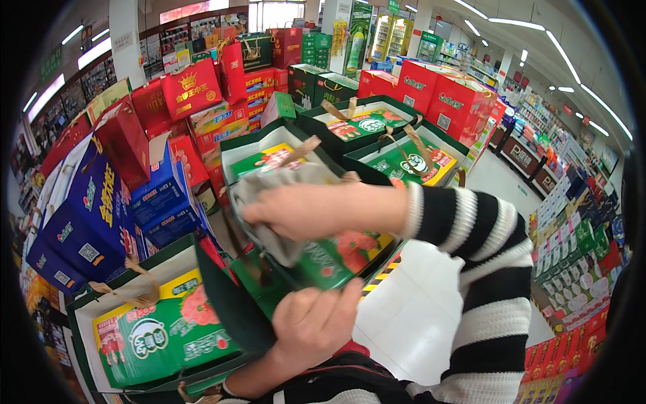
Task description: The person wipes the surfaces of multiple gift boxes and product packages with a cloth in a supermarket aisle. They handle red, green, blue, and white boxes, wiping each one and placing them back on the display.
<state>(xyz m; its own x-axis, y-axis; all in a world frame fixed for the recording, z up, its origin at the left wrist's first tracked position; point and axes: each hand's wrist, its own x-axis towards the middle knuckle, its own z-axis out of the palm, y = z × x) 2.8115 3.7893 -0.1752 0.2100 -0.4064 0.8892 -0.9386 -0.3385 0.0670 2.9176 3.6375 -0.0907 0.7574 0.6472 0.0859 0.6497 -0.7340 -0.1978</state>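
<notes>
My right hand, reaching in from the right in a striped sleeve, is closed on a grey cloth. The cloth lies over the middle of an open dark green gift bag or box with green and yellow packages inside; its middle is hidden by hand and cloth. My left hand is below, fingers bent against the near edge of that container; slight blur hides the exact hold. Left of it stands another open green gift box with a ribbon handle.
Two more open green gift boxes stand beyond my right hand. Blue gift boxes crowd the left, red gift bags the far left, and red boxes the far right. White floor tiles show at right, beside stacked goods.
</notes>
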